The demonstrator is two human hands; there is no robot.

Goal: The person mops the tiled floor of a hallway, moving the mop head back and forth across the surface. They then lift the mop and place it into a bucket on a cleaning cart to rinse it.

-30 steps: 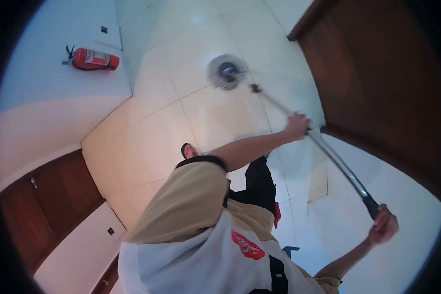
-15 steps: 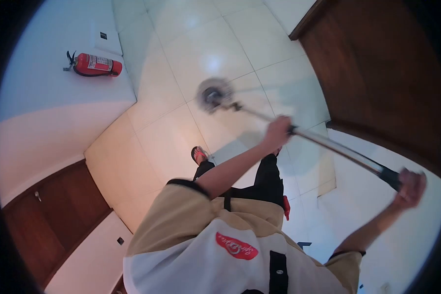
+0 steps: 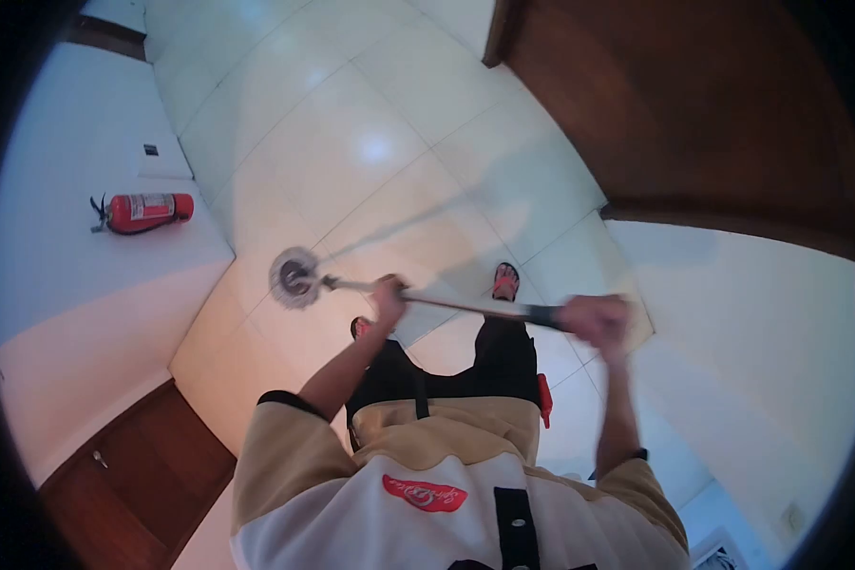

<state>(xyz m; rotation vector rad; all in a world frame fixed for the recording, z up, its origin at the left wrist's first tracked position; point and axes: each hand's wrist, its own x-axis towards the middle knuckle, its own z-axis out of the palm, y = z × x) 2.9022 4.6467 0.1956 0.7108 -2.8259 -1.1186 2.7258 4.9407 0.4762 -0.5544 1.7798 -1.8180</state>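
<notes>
A spin mop has a metal pole (image 3: 465,303) lying roughly level across the view. Its round grey-white head (image 3: 296,277) rests on the tiled floor at the left end, slightly blurred. My left hand (image 3: 388,300) is wrapped round the pole a short way from the head. At the other end, my right hand (image 3: 596,320) grips the dark handle; it is smeared by motion, but its fingers are closed round the grip. My feet, in flip-flops, are on the floor below and above the pole.
A red fire extinguisher (image 3: 150,212) is fixed to the left wall. A brown door (image 3: 693,114) stands at the upper right, another (image 3: 133,475) at the lower left. Pale floor tiles (image 3: 351,142) stretch ahead. Something red (image 3: 544,400) hangs at my right hip.
The mop head has swept left and nearer to my feet. Both hands have moved left with the pole, which now lies flatter. The view has shifted, and one foot has come forward.
</notes>
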